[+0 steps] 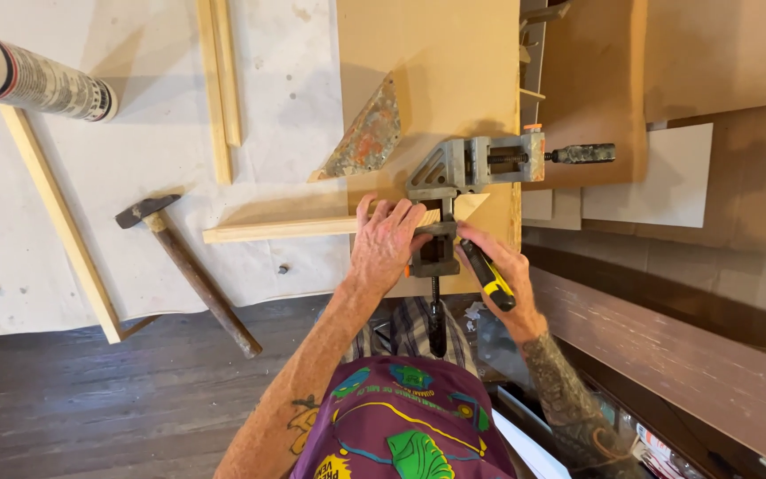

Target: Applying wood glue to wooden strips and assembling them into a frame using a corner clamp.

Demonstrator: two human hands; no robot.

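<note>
Wooden strip (285, 230) already sits in the corner clamp (454, 168) at the tabletop (427, 53) edge; left hand (385, 244) presses it flat, fingers spread, right hand (498, 266) grips a yellow-handled tool (489, 277) (fastening apparently unfinished).

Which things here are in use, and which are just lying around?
In use:
left hand pressing the wooden strip
right hand holding a yellow-and-black tool
corner clamp

Lying about:
hammer
caulk tube
paint-stained triangular plate
spare wooden strips
long batten
small dark object
</note>
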